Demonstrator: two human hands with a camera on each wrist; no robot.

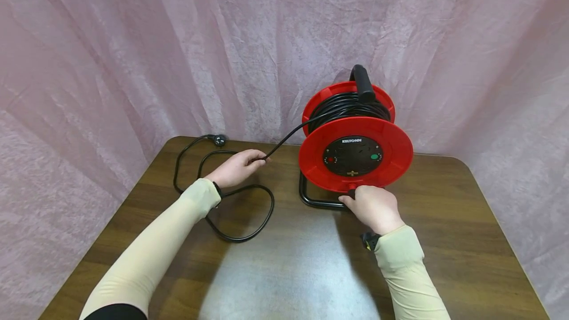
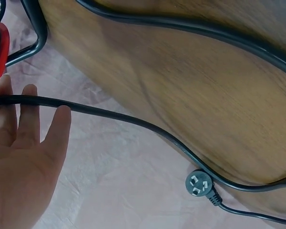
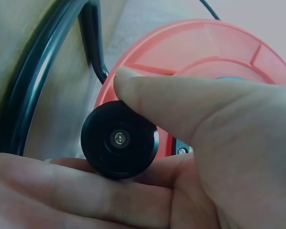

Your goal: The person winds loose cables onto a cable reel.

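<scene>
A red cable reel (image 1: 355,152) with a black steel stand stands toward the back right of the table. Black cable (image 1: 346,106) is wound on its drum, and one length runs off to the left. In the head view my left hand (image 1: 240,168) holds this length of cable between thumb and fingers. The left wrist view shows the cable (image 2: 109,113) crossing the fingers of that hand. At the lower front of the reel, my right hand (image 1: 375,206) grips the black crank knob (image 3: 119,139), thumb on one side and fingers on the other.
Loose cable (image 1: 249,237) lies in loops on the wooden table (image 1: 284,270), left of the reel. It ends in a three-pin plug (image 1: 219,140) near the back edge. Behind the table hangs a pink curtain (image 1: 249,53). The reel's carrying handle (image 1: 363,83) points upward.
</scene>
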